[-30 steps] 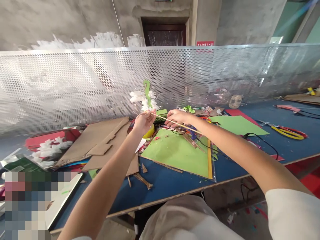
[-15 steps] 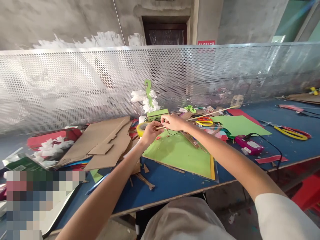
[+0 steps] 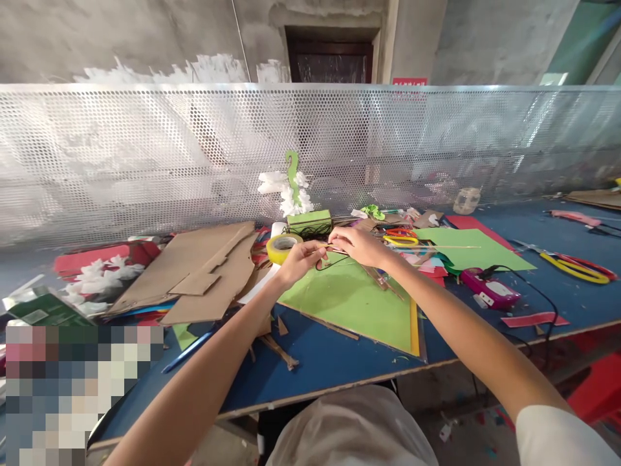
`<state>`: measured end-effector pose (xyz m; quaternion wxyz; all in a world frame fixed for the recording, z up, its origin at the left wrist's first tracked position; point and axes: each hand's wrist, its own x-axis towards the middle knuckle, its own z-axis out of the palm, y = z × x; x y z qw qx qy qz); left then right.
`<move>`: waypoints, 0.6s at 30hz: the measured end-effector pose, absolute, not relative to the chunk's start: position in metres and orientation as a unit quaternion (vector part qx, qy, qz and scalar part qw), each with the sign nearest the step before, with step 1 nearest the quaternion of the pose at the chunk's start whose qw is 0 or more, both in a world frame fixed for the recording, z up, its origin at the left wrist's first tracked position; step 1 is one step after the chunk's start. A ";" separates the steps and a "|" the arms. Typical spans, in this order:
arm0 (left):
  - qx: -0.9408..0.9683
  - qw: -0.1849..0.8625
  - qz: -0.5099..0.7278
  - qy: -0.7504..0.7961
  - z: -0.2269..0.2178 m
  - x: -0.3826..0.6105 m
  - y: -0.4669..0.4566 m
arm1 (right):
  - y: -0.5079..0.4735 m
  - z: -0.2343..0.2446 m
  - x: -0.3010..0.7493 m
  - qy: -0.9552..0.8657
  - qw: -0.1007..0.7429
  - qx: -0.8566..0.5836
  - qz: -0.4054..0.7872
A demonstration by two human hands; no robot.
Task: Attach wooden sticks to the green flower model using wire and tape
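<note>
Head: stick [image 3: 453,246] in both hands [image 3: 297,260] [image 3: 358,246]

Markings: none legible.
Red sign [image 3: 410,81] on grey pillar [image 3: 417,39]: white characters, unreadable at this size. Pale label [image 3: 35,316] on green box [image 3: 61,312]: also unreadable.

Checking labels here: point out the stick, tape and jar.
Stick [image 3: 456,246], head view: its right-hand length.
Tape [image 3: 273,255], head view: its yellow outer side.
Jar [image 3: 467,201], head view: its clear side.
</note>
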<state>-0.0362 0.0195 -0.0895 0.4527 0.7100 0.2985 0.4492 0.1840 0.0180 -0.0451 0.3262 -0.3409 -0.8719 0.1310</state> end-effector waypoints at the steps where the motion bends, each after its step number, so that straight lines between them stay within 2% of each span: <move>1: 0.709 0.454 0.448 0.301 -0.090 -0.038 0.020 | 0.019 -0.047 0.185 -0.872 0.328 -0.340 0.130; 6: 0.695 0.477 0.431 0.323 -0.091 -0.046 0.025 | 0.023 -0.053 0.189 -0.885 0.341 -0.291 0.127; 13: 0.796 0.265 0.412 0.355 -0.091 -0.055 0.035 | 0.020 -0.052 0.191 -0.887 0.322 -0.300 0.139; 18: 0.804 0.263 0.363 0.391 -0.087 -0.067 0.039 | 0.032 -0.050 0.203 -0.872 0.375 -0.277 0.149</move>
